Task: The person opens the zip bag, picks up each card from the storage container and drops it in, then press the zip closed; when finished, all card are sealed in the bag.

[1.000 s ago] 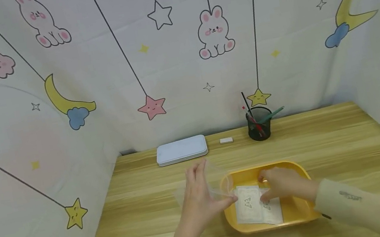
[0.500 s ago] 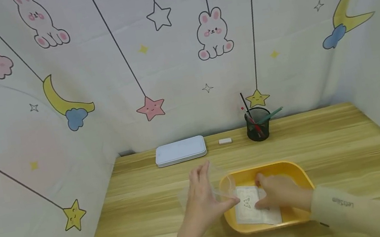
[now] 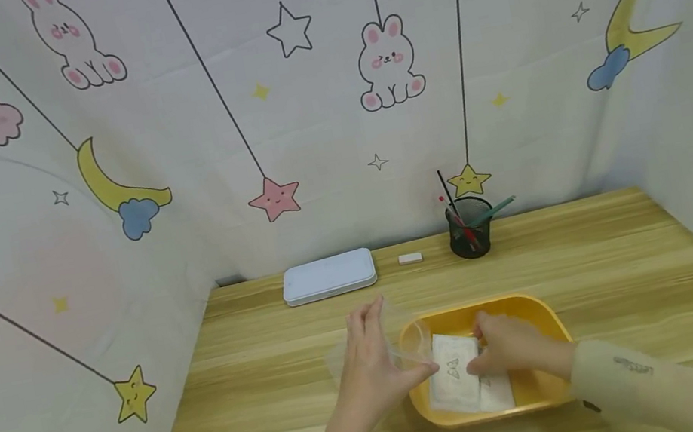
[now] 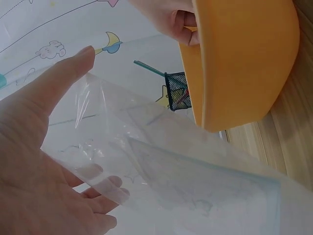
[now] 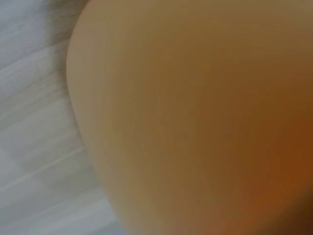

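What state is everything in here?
Clear bag: held spread by left hand
Yellow tray: upright, uncovered
Top packet: edge pinched by right hand
Lower packet: partly covered, in tray
White case: closed
Small white block: lying flat
Mesh cup: upright, holding pen-like sticks

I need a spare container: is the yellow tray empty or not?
Not empty: the head view shows at least two white packets in the yellow tray, the right hand gripping one.
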A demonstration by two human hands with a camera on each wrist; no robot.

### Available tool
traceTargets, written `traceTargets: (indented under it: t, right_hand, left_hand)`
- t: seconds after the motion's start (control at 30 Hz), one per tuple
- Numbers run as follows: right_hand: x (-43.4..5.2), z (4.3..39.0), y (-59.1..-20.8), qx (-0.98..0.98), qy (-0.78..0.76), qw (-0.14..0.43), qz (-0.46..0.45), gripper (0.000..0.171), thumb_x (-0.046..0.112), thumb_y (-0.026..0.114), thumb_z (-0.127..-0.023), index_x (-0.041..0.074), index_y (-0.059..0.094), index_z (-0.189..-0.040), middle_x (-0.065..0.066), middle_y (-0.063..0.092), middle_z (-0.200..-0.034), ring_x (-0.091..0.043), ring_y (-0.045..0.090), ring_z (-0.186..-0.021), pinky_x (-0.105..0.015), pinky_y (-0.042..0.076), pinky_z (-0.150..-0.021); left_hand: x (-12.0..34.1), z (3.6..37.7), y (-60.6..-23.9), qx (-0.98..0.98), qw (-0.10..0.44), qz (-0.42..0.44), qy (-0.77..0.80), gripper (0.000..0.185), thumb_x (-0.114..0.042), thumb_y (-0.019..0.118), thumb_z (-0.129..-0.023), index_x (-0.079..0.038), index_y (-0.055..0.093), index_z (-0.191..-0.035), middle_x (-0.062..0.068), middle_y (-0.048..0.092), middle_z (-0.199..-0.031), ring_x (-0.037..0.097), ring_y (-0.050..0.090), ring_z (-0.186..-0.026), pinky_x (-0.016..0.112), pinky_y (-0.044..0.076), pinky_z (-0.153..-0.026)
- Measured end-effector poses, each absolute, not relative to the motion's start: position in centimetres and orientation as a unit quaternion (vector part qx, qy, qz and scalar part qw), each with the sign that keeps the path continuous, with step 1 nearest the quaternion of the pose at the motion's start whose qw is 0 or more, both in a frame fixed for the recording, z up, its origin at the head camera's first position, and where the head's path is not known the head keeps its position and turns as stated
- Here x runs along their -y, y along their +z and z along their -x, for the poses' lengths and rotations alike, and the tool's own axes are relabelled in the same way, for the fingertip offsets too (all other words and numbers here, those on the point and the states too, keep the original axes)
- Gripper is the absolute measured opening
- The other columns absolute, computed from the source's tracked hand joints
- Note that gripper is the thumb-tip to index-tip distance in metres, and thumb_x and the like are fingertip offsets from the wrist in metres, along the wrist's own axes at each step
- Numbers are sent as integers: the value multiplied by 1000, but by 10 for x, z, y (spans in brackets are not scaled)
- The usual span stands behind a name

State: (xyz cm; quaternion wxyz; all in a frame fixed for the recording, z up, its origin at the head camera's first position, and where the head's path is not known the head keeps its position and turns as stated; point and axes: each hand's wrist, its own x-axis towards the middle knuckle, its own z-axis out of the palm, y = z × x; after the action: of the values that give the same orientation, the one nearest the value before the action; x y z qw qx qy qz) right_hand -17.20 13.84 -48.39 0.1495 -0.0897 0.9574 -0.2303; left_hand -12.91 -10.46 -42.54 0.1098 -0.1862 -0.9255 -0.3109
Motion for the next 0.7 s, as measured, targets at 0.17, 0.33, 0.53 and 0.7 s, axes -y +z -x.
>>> traceTargets:
  t: [0.17,0.33,0.53,0.7]
  right_hand:
    - [-143,175,-474,-943,-276,158,100,40,31,84,-72,10,55,-88,-1,52,-70,-17,47,-62,-30,38,-55]
    - [-147,176,-470,-934,-298,155,123,33,26,82,-76,7,57,-87,-1,51,-68,-15,47,-61,-29,39,-54]
    - [-152,176,-470,-930,-306,145,145,24,25,78,-80,9,60,-78,2,49,-63,-13,45,-57,-26,36,-51]
    - [-157,175,-467,-923,-319,135,165,23,25,72,-87,11,61,-72,4,46,-59,-11,41,-54,-25,33,-49]
  left_hand:
    - [105,129,-425,927,107,188,-308,115,-51,86,-63,-4,25,-149,11,31,-139,24,39,-124,37,37,-104]
    - [106,128,-424,927,106,184,-310,114,-49,87,-63,-4,26,-149,11,31,-139,24,39,-124,37,36,-105]
    - [106,128,-424,928,104,178,-312,114,-49,87,-62,-6,26,-149,11,31,-140,23,39,-124,37,36,-105]
    - [107,128,-424,928,107,176,-310,114,-50,87,-62,-5,27,-149,11,32,-140,24,39,-125,37,36,-105]
